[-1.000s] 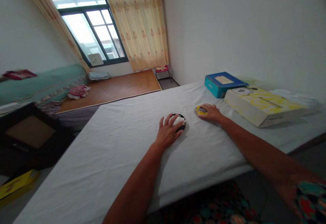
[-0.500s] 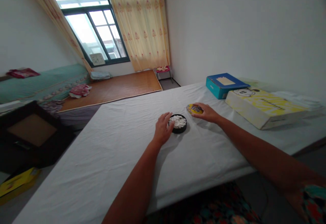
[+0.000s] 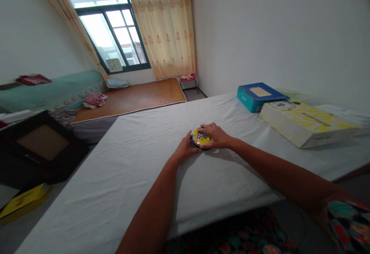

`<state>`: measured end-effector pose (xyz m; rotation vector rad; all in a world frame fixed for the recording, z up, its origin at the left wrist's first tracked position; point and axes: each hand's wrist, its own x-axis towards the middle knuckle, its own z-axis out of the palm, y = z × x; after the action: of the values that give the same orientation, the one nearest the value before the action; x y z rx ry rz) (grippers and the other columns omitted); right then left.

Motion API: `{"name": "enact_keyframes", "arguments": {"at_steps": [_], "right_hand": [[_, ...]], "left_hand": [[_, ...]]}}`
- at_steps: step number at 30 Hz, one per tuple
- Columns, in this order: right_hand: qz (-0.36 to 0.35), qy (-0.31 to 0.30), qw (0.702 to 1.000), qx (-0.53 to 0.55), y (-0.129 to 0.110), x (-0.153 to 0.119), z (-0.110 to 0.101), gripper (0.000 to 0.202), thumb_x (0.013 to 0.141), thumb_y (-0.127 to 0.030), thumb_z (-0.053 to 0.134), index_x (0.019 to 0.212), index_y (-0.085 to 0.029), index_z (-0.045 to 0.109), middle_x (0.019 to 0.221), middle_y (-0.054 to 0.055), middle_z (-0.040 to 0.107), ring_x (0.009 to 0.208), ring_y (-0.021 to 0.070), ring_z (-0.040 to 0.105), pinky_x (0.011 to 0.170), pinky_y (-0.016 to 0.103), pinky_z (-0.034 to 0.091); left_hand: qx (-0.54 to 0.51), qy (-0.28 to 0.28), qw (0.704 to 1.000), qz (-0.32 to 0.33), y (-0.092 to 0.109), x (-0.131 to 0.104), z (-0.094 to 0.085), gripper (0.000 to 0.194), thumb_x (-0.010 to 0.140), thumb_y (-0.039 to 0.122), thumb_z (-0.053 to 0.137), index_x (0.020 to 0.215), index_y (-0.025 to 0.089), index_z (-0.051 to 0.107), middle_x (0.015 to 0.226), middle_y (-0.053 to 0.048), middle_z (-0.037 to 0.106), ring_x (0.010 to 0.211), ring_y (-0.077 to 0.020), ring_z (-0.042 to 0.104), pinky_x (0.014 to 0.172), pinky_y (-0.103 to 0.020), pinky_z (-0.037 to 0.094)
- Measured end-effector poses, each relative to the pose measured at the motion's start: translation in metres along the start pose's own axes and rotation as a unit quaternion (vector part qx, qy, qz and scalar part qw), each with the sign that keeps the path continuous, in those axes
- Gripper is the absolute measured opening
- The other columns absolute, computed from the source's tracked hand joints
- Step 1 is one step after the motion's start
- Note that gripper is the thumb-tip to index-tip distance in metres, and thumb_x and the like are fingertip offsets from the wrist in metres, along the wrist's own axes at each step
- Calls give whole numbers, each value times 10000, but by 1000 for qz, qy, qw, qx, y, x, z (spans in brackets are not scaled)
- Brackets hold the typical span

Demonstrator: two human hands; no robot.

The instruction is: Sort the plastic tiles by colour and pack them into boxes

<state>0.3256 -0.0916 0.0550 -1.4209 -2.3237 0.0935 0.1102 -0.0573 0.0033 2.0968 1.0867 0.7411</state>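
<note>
A round yellow lid (image 3: 200, 137) with dark lettering sits over the top of a small black round tub (image 3: 194, 145) on the white-covered table. Fingers of my right hand (image 3: 217, 137) curl round the lid's right side and hold it. On the left, my left hand (image 3: 184, 149) grips the tub's side between thumb and fingers. The lid and both hands hide most of the tub and its contents. I cannot tell whether the lid is fully seated.
A blue box (image 3: 260, 95) and a yellow-and-white box (image 3: 303, 123) stand at the table's right, by the wall. A dark cabinet (image 3: 43, 146) and a yellow box (image 3: 25, 203) are at left. Beyond the table lies a brown mat (image 3: 144, 96).
My right hand has brought the lid leftward from the table onto the tub, covering the white sticks that showed in it. My left hand has stayed at the tub's left side.
</note>
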Motion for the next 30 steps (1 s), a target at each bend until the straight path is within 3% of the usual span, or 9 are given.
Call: {"name": "enact_keyframes", "arguments": {"at_steps": [5,9,14,16,19,22,25,27,30], "right_hand": [[21,0,1000,-16,3,-4,13,740,721,-581,690,1358,-230,552,1401,160,501,1221,355,461,979,499,402],[21,23,999,-21,3,-12,28,714,798,-543,630,1423,-237,471,1468,175,402,1280,365,388,987,521,394],[-12,11,1000,7,3,-14,33,838,758,-564,679,1468,-222,396,1493,185,334,1288,348,409,1020,479,383],[-4,24,1000,-1,14,-13,27,835,741,-551,697,1457,-230,412,1475,174,359,1277,341,428,1028,465,379],[106,73,991,-45,54,-21,5,781,739,-544,688,1430,-276,443,1447,141,402,1197,331,499,992,450,411],[268,128,949,-106,112,-44,-27,719,764,-583,629,1407,-318,450,1412,123,449,1112,323,549,936,441,446],[362,123,913,-143,159,-71,-52,765,788,-666,536,1422,-254,418,1416,183,436,1119,354,545,926,491,442],[382,106,903,-165,168,-80,-59,820,787,-708,500,1419,-191,414,1443,235,401,1216,411,472,951,565,404],[302,120,930,-174,143,-68,-53,773,805,-678,519,1387,-173,464,1506,230,344,1371,438,279,1019,647,297]], "left_hand": [[39,6,999,4,6,-2,1,1009,645,307,807,1492,140,285,1360,-185,551,1239,-315,532,1052,-485,411],[74,13,997,11,10,-4,0,963,666,324,791,1484,156,312,1379,-171,539,1262,-322,510,1047,-473,417],[105,17,994,20,8,-3,1,946,683,337,781,1482,154,310,1382,-169,537,1279,-316,493,1058,-469,404],[119,16,992,40,8,-2,2,938,692,295,769,1488,158,293,1384,-157,536,1293,-300,476,1076,-466,387],[142,20,987,71,7,-1,3,878,729,248,728,1488,194,292,1386,-123,535,1298,-273,465,1091,-467,372],[164,27,982,90,5,-2,4,759,779,249,678,1461,209,347,1367,-113,547,1291,-260,469,1079,-462,386],[181,24,978,100,3,-2,4,631,815,262,639,1408,200,434,1327,-113,578,1275,-257,484,1063,-455,408],[187,21,976,108,3,-2,3,542,830,266,619,1356,209,500,1307,-106,598,1262,-257,501,1060,-458,415],[183,16,976,116,15,-4,6,405,856,243,572,1261,225,591,1259,-83,639,1209,-242,551,1060,-449,426]]}}
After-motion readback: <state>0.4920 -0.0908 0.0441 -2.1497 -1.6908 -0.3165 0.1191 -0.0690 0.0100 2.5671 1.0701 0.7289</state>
